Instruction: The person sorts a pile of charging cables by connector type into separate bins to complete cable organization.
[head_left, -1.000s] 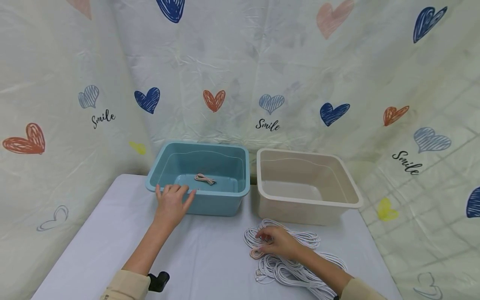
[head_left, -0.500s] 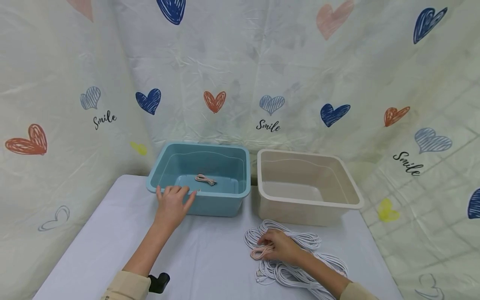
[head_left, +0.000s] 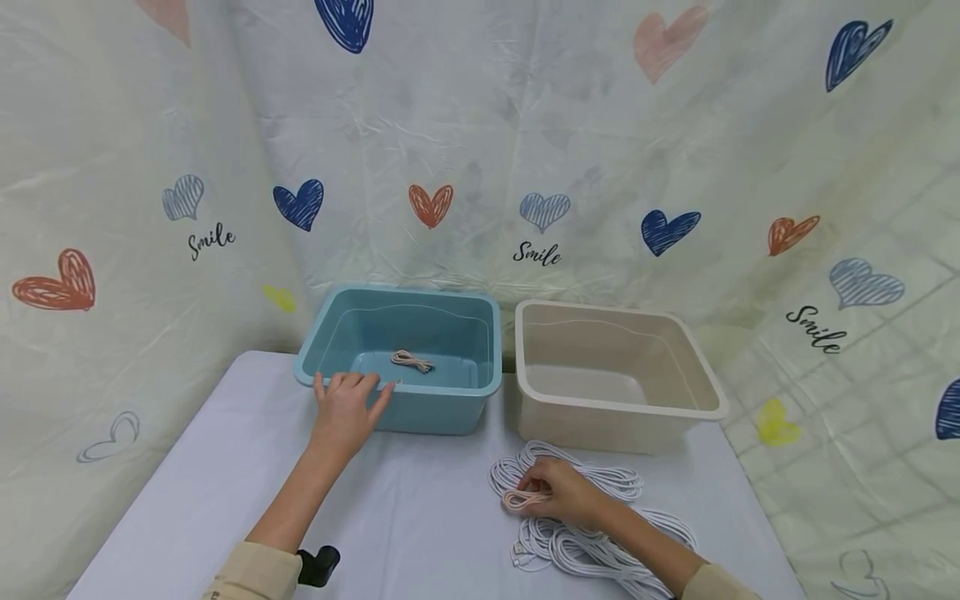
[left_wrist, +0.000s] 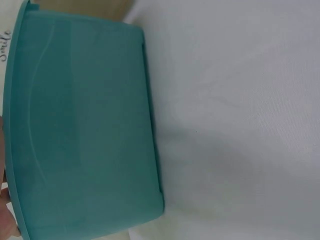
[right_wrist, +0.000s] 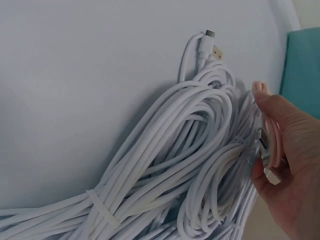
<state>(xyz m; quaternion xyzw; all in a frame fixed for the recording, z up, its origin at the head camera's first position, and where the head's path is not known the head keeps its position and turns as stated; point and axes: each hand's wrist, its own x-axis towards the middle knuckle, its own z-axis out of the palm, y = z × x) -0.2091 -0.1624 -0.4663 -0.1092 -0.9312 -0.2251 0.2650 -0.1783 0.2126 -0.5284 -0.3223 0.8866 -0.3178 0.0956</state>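
In the head view, my right hand [head_left: 566, 493] pinches a small coiled pink USB cable [head_left: 523, 499] between thumb and fingers. Its metal USB plug [right_wrist: 262, 141] shows in the right wrist view. Just beneath lie bundles of white USB cables [head_left: 600, 550], coiled and tied, spread on the table. My left hand [head_left: 345, 412] rests on the front rim of a blue plastic bin [head_left: 431, 411], fingers loosely spread. Another pink cable bundle [head_left: 412, 361] lies on that bin's floor. From the left wrist, the bin's outer wall [left_wrist: 90, 125] fills the left half, with only bits of my fingers showing.
A beige plastic bin [head_left: 607, 427] stands right of the blue one, with a narrow gap between them. Both are near the back edge of the white-covered table [head_left: 420, 508]. A heart-printed curtain [head_left: 480, 125] hangs behind and at both sides.
My right hand has taken hold of the pink cable and lifted it slightly above the white cables. My left hand keeps its place on the blue bin's rim.
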